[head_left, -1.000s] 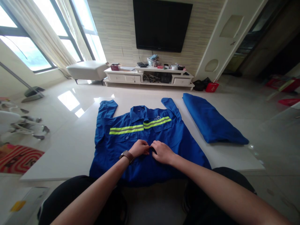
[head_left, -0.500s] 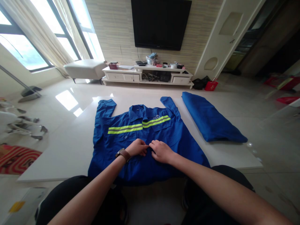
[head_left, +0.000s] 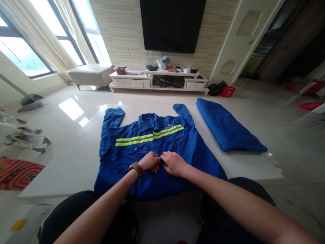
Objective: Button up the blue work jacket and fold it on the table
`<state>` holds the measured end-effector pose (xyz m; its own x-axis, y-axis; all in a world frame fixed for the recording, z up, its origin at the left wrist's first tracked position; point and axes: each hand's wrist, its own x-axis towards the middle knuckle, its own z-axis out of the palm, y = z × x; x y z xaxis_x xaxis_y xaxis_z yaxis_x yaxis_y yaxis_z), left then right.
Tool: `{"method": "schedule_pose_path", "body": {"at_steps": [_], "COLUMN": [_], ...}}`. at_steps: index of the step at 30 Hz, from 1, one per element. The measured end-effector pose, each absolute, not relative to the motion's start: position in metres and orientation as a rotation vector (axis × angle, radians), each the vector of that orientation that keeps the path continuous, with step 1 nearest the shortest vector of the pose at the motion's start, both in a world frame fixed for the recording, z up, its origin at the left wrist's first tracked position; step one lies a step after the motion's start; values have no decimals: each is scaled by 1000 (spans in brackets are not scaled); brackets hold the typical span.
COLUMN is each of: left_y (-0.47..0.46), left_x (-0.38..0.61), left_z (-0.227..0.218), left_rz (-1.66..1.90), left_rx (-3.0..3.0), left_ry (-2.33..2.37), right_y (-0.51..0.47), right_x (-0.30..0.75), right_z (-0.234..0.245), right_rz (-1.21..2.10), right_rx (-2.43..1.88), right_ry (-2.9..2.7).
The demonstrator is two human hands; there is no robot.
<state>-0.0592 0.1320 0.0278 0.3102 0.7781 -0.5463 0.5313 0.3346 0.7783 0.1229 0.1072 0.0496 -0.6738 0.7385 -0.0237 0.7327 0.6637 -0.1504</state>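
Note:
A blue work jacket (head_left: 132, 149) with a yellow-green reflective band (head_left: 148, 136) lies face up on a low white table (head_left: 68, 162), collar away from me, sleeves folded up at both sides. My left hand (head_left: 151, 161), a brown watch on its wrist, and my right hand (head_left: 172, 163) meet at the jacket's front closure, below the band. Both have their fingers curled and pinch the fabric there. What lies under the fingertips is hidden.
A folded blue garment (head_left: 225, 127) lies on the table's right part. Beyond are a glossy floor, a white TV cabinet (head_left: 158, 83) under a wall television (head_left: 172, 23), a white bench (head_left: 88, 74) by the windows, and a red patterned rug (head_left: 17, 173) at left.
Both hands stay pinched at the jacket's front closure, with only slight finger movement. The view has tipped slightly downward.

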Motion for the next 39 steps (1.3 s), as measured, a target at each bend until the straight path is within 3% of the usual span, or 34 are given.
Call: {"method": "schedule_pose_path", "body": {"at_steps": [29, 39], "left_y": [129, 141], "left_x": [-56, -67], "left_z": [35, 31], "left_rz": [78, 417], "left_rx": [1509, 1539], "left_ry": [1523, 1348], "right_y": [111, 114], "right_x": [124, 127], "right_z": [54, 54], "right_rz": [213, 235], "right_rx": [-1325, -1290], "right_ry": [-2873, -2905]}}
